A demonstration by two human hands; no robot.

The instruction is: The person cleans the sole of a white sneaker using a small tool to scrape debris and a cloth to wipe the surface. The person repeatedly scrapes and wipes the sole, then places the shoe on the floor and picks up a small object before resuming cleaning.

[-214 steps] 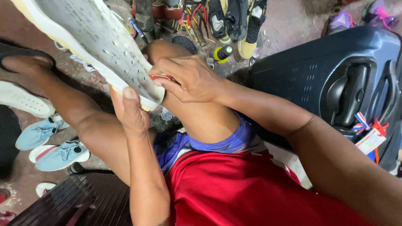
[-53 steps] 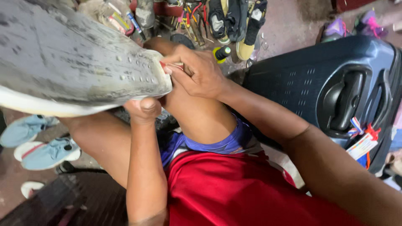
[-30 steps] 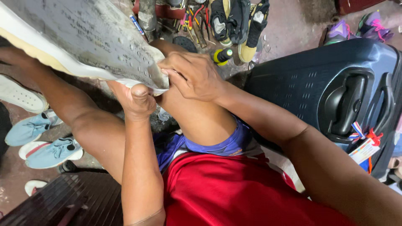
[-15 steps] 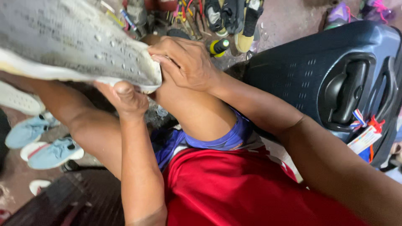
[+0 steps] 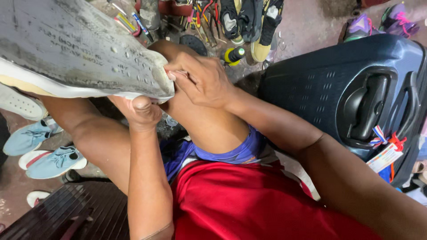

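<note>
Shoe sole [image 5: 75, 53] runs long from 9 to 3 o'clock. Right hand [image 5: 202, 80] pinches its near tip; left hand [image 5: 138, 111] fingers curl under it at 6.

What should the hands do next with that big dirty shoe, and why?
Probably draw the right hand slowly away from the shoe, while the left hand holds steady. The right hand's fingertips pinch at the very edge of the grey, grimy sole, and the left props the shoe from below. What they pinch is too small to tell.
</note>
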